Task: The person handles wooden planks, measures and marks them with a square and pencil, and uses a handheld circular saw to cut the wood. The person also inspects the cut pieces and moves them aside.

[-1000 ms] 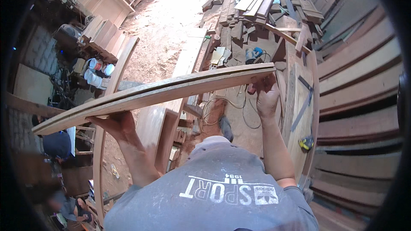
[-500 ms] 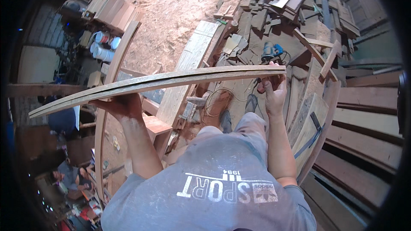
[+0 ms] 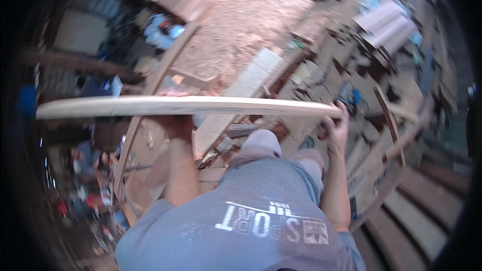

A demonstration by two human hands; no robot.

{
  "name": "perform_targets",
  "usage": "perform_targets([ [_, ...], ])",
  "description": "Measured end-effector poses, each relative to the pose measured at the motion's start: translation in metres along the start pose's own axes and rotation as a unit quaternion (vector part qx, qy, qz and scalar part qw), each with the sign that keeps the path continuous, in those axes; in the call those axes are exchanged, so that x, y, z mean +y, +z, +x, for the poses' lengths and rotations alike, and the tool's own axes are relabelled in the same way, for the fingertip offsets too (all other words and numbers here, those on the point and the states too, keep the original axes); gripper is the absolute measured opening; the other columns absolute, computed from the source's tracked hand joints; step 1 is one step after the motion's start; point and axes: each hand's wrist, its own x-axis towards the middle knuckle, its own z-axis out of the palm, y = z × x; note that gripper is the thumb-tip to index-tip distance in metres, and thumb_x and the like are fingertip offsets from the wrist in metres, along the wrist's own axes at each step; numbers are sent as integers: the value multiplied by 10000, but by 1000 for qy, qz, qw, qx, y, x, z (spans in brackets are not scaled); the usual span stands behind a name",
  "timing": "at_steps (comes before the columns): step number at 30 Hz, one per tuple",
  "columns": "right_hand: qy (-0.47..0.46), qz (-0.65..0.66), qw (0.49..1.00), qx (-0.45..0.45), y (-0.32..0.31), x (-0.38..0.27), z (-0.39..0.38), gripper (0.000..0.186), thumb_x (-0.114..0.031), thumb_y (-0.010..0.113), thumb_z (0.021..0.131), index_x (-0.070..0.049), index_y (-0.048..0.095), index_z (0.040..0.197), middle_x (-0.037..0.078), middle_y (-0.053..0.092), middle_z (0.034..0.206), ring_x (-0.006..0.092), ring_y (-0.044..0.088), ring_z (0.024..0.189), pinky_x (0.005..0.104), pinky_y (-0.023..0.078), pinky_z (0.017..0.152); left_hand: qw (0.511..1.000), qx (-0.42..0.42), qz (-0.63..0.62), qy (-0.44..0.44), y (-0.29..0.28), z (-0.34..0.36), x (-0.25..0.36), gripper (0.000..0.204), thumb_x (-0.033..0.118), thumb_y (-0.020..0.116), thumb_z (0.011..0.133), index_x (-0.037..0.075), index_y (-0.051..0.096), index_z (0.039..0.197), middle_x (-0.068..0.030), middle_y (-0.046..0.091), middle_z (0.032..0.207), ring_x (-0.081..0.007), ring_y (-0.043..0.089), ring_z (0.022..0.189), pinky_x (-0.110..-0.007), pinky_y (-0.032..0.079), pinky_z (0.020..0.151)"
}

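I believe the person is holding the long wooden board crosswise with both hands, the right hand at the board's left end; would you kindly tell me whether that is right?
Not quite: the right hand is at the board's right end, as the head view shows. The person does hold the long wooden board crosswise with both hands.

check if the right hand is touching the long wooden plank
Touching: the head view, though blurred, shows the right hand at the right end of the long wooden plank, its fingers overlapping that end with no gap.
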Motion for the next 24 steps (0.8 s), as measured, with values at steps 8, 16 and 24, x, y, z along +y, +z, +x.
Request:
perform_targets([
  [8,-252,-229,940,-22,28,-43,22,663,-220,790,977,5,524,1541,193,565,1548,357,533,1437,461,389,1228,974,76,190,94,-37,53,-95,653,790,394,1046,170,595,1083,-40,601,980,-210,639,958,-394,518,948],
  [16,-433,-364,783,-261,168,-134,16,674,-111,884,862,-42,603,1471,190,613,1311,395,591,1190,498,508,1005,982,138,118,-53,-10,60,-143,418,459,515,1162,88,562,1347,-87,666,1172,-231,683,1069,-402,536,993],
  [24,-429,-440,775,-150,178,-113,42,720,-299,899,874,-23,589,1462,226,585,1342,428,551,1241,543,452,1087,972,179,150,-5,35,33,-163,812,608,748,995,38,528,1530,-122,623,1459,-246,583,1373,-441,485,1163],
])
